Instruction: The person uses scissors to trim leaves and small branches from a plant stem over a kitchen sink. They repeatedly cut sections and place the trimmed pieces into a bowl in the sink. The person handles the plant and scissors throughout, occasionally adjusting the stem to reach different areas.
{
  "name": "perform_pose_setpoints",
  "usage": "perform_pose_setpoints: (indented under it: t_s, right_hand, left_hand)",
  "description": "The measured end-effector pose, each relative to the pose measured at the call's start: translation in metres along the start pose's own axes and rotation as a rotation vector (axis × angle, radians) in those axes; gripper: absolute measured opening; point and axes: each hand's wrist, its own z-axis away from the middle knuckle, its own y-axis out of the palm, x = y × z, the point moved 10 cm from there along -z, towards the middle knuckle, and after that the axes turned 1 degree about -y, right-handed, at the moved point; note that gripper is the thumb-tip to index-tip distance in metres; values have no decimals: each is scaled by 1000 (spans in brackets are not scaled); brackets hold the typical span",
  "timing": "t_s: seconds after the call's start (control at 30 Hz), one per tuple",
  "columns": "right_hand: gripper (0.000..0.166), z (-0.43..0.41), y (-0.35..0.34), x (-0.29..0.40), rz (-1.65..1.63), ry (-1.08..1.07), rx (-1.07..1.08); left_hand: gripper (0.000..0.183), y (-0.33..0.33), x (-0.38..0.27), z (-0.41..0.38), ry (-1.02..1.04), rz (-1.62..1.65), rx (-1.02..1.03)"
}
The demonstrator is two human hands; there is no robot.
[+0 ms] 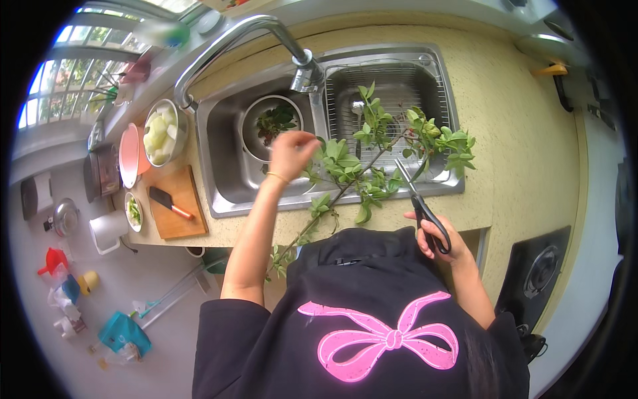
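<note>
My right hand [445,238] grips the black handles of a pair of scissors [417,199], whose metal blades point up towards the leaves. A long leafy branch [344,188] lies slanted across the sink's front edge, its upper twigs over the right basin and its lower end beside my body. Small red bits show among its upper leaves. My left hand [294,153] is over the left basin, by the near rim of a round metal bowl [246,140]. Its fingers are curled and blurred, so whether they hold anything is unclear. Cut leaves [275,122] lie in the bowl.
A chrome faucet [239,27] arches over the double sink [209,164]. A wire rack [344,82] spans the right basin. Left are a cutting board [197,217] with a knife [169,203], and a bowl of pale cut chunks [160,137]. A cooktop [518,264] sits right.
</note>
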Motion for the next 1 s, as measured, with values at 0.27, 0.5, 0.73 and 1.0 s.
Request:
perform_pose_setpoints:
  t_s: [0.27, 0.5, 0.73, 1.0]
  right_hand:
    - [51, -41, 34, 6, 622, 124, -36]
    - [43, -90, 42, 8, 1263, 135, -12]
    - [48, -78, 33, -10, 756, 342, -76]
    - [41, -79, 63, -21, 513, 288, 198]
  left_hand:
    - [31, 77, 10, 3, -144, -316, 305]
    - [19, 41, 51, 16, -295, 213, 191]
    - [23, 43, 82, 70, -499, 709, 211]
    - [24, 28, 57, 100, -300, 425, 146]
